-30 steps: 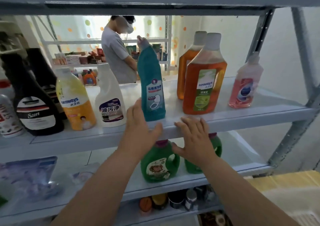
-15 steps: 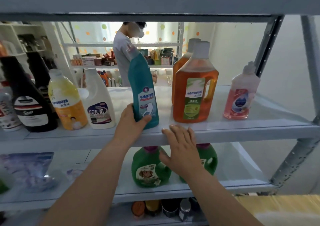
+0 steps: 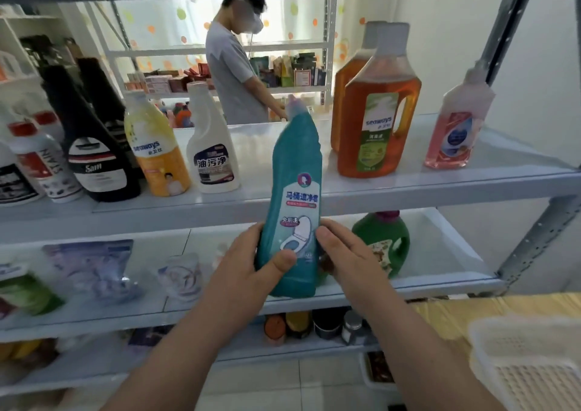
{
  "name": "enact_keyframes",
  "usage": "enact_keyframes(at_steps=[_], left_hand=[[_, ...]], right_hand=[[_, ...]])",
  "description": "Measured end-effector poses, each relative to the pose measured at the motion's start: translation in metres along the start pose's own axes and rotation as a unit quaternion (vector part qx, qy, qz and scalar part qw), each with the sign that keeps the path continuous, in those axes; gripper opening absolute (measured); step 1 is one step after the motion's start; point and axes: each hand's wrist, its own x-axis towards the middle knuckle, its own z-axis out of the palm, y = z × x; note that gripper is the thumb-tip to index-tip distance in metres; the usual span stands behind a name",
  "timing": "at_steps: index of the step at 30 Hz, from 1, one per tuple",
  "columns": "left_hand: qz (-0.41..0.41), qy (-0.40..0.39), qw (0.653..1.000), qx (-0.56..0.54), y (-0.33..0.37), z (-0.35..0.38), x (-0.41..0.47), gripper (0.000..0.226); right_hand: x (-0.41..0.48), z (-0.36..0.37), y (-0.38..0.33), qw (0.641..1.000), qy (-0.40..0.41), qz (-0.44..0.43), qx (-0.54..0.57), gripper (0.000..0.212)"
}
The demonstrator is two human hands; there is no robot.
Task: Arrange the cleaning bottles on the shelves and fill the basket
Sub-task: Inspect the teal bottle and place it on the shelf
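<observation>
A teal toilet-cleaner bottle (image 3: 295, 196) is held upright in front of the shelves, off the upper shelf (image 3: 408, 187). My left hand (image 3: 248, 266) grips its lower part, thumb across the front. My right hand (image 3: 349, 253) touches the bottle's right side with fingers nearly straight. On the upper shelf stand black bottles (image 3: 94, 146), a yellow bottle (image 3: 154, 149), a white bottle (image 3: 210, 149), two amber bottles (image 3: 380, 115) and a pink bottle (image 3: 456, 130). A white slotted basket (image 3: 531, 363) sits at the lower right.
A green jug (image 3: 383, 240) stands on the middle shelf behind my right hand, with refill pouches (image 3: 91, 269) to the left. Small jars (image 3: 314, 322) line the shelf below. A person (image 3: 232, 71) stands at another rack behind. A grey upright post (image 3: 540, 228) frames the right side.
My left hand has lifted the teal bottle off the upper shelf and drawn it down toward me. My right hand left the shelf edge and came against the bottle's side.
</observation>
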Motion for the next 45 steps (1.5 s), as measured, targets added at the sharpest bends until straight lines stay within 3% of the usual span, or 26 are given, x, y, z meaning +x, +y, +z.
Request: enact_keyframes(at_steps=[3,7,11,13,15,18,22,27,30,32,34,37,40,42,45], left_hand=[[-0.057,-0.025,0.997,-0.055,-0.021,-0.005,-0.035,0.042],[-0.097,-0.112,0.988,-0.045,-0.063,-0.017,-0.077,0.052],[-0.112,-0.197,0.973,-0.036,-0.107,-0.037,-0.104,0.059],[-0.087,-0.209,0.973,0.036,-0.125,-0.046,-0.111,0.063],[-0.023,-0.189,0.977,0.098,-0.133,-0.049,-0.116,0.069],[0.087,-0.144,0.978,0.124,-0.139,-0.042,-0.126,0.074],[0.107,-0.075,0.975,0.181,-0.138,-0.026,-0.144,0.093],[0.183,0.007,0.964,0.194,-0.137,-0.022,-0.152,0.065],[0.193,0.006,0.961,0.196,-0.134,-0.017,-0.148,0.068],[0.164,-0.017,0.969,0.185,-0.131,-0.007,-0.15,0.077],[0.076,-0.076,0.978,0.18,-0.124,0.007,-0.154,0.084],[-0.038,-0.158,0.978,0.129,-0.114,0.048,-0.162,0.071],[-0.107,-0.137,0.984,-0.033,-0.097,0.091,-0.167,0.044],[-0.181,-0.101,0.967,-0.151,-0.087,0.112,-0.168,0.043],[-0.314,-0.079,0.903,-0.282,-0.074,0.132,-0.166,0.045]], right_hand=[[-0.027,0.018,0.026,0.996,0.021,0.049,0.069,0.035],[-0.061,0.043,0.049,0.977,0.039,0.114,0.176,0.059],[-0.088,0.055,0.055,0.974,0.004,0.096,0.204,0.059],[-0.104,0.065,0.058,0.979,-0.038,0.084,0.184,0.06],[-0.121,0.079,0.063,0.987,-0.028,0.067,0.141,0.058],[-0.146,0.104,0.072,0.995,0.061,0.035,0.071,0.063],[-0.172,0.13,0.082,0.993,0.114,0.005,-0.021,0.07],[-0.183,0.121,0.074,0.989,0.02,-0.103,-0.101,0.073],[-0.188,0.108,0.068,0.984,-0.014,-0.116,-0.138,0.068],[-0.186,0.094,0.064,0.984,-0.023,-0.106,-0.142,0.065],[-0.181,0.075,0.057,0.987,-0.01,-0.094,-0.126,0.058],[-0.17,0.042,0.049,0.998,0.049,-0.044,-0.026,0.051],[-0.157,0.01,0.05,0.991,0.13,0.009,0.043,0.042],[-0.15,-0.009,0.053,0.983,0.153,0.056,0.08,0.037],[-0.151,-0.03,0.061,0.97,0.123,0.131,0.161,0.045]])
